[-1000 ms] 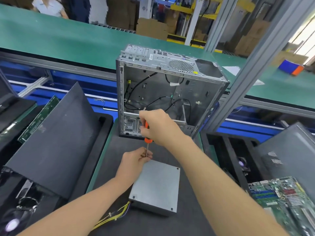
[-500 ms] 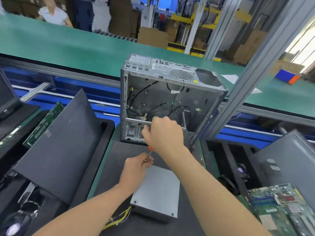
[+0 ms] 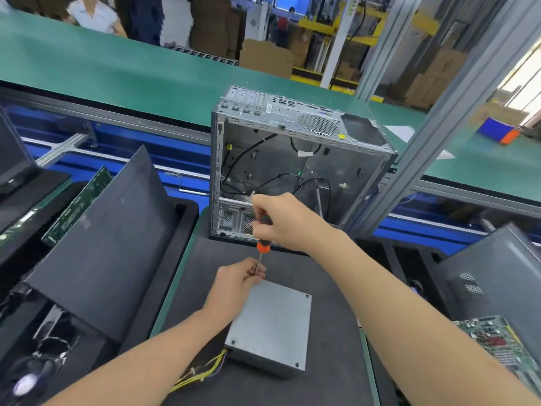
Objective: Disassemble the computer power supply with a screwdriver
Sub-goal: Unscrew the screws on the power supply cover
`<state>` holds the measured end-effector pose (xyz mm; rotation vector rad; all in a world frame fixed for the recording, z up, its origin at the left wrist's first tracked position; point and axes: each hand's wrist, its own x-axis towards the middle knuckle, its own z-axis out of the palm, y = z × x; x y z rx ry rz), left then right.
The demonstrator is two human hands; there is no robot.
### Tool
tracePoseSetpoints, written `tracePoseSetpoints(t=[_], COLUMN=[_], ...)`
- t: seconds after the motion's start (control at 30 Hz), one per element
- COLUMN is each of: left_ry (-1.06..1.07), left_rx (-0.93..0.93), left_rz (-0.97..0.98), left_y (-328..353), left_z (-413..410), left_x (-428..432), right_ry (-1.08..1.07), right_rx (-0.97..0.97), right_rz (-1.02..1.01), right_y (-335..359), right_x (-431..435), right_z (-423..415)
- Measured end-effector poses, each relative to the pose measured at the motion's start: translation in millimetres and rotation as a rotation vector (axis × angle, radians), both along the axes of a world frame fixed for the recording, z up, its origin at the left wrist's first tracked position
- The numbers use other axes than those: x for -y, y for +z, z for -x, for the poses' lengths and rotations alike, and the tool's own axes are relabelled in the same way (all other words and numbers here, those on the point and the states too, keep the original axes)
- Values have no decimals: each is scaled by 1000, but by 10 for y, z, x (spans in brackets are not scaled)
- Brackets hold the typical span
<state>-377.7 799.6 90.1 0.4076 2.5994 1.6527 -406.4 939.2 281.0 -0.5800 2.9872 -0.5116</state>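
Note:
A grey metal power supply [image 3: 272, 326] lies flat on the dark mat [image 3: 330, 288], with yellow wires [image 3: 202, 373] trailing from its near left corner. My right hand [image 3: 281, 221] grips the black and orange handle of a screwdriver [image 3: 262, 247], which stands nearly upright over the box's far left corner. My left hand [image 3: 238, 278] rests on that corner and pinches the thin shaft near the tip. The tip and the screw under it are hidden by my fingers.
An open, stripped computer case [image 3: 292, 168] stands upright just behind the mat. Dark side panels lean at left [image 3: 102, 244] and right [image 3: 494, 282]. Circuit boards lie at left [image 3: 76, 206] and at the lower right [image 3: 500, 344]. A green conveyor belt [image 3: 117, 71] runs behind.
My right hand has lifted slightly and turned on the handle, so more of the orange collar shows. The left hand stays on the shaft. The camera has shifted a little.

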Motion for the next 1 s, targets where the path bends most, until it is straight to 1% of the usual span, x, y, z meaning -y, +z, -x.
tracePoseSetpoints(t=[0.03,0.07,0.13,0.17,0.23,0.3,0.43,0.5,0.57,0.67,0.7,0.8,0.9,1.0], left_ry=[-5,-10,-17,-23,-50,-122,-351,-404,-417,-439,-446,-413,-337,-268], left_rx=[-2,-5,-5,5,36,73,141,163,171,174,166,111,59,17], left_rz=[4,13,29,31,43,63,106,106,41,-124,-145,-91,-42,-16], left_y=[14,26,45,59,107,191,428,538,635,774,812,880,887,875], left_z=[-2,-2,3,11,38,92,211,252,284,317,322,331,346,341], left_x=[0,0,1,3,24,85,257,311,344,366,366,333,297,246], right_ry=[-3,-32,-180,-262,-324,-253,-96,-46,15,85,98,108,68,-1], right_rx=[-40,-112,-274,-306,-252,-172,-48,6,21,16,19,34,59,7], right_rz=[-19,-89,-313,-366,-328,-279,-205,-160,-131,-109,-108,-90,-67,-134], right_y=[-15,-39,-82,-83,-77,-30,119,155,172,166,156,135,146,135], right_x=[-8,-5,15,32,49,57,51,36,21,3,0,4,3,21], right_z=[-34,-65,-111,-121,-122,-106,-98,-84,-68,-46,-43,-47,-63,-107])
